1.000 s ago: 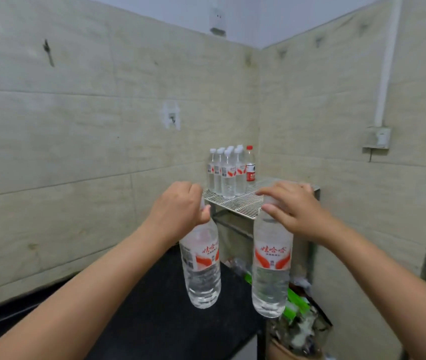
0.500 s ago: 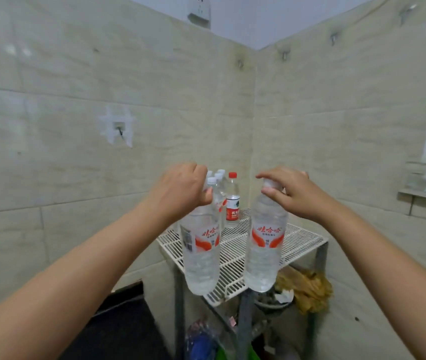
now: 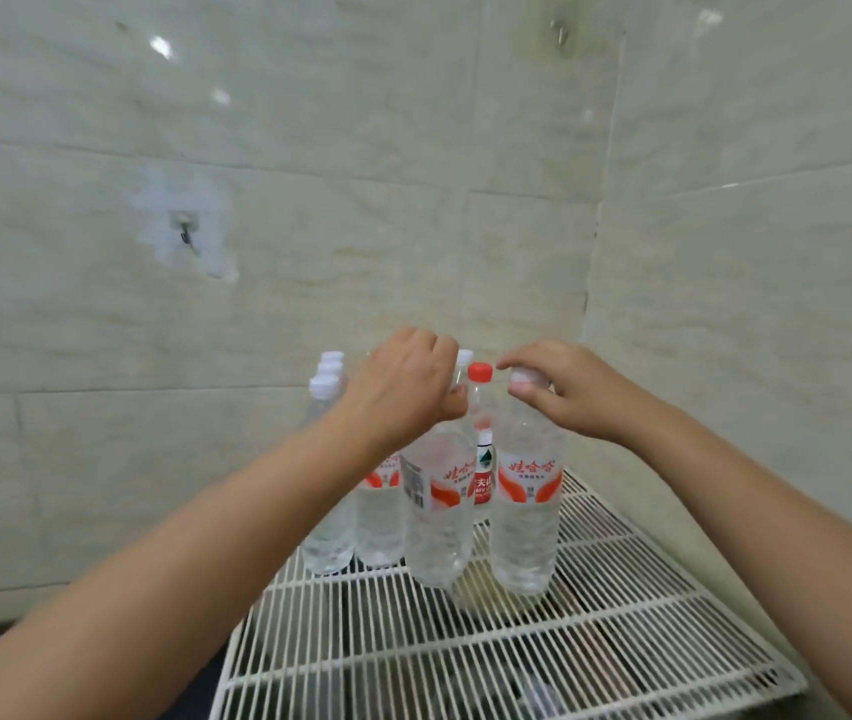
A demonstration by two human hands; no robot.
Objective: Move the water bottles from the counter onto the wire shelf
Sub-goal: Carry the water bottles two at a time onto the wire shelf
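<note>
Gripping bottle tops, both hands' fingers (image 3: pixel 528 392); red-capped bottle (image 3: pixel 481 439) between, cluster (image 3: pixel 330 485) left.

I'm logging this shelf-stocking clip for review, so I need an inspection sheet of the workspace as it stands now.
Surface: white wire shelf in a tiled corner, its front part bare.
Job's things: left-held bottle and right-held bottle, bases at the shelf wires; whether they rest on it cannot be told. More white-capped bottles and a red-capped bottle stand behind.
Clutter: nothing seen.
Grippers: left hand grips its bottle's top; right hand pinches its white cap.
Cables: nothing seen.
Surroundings: wall hook on the left tile wall.
</note>
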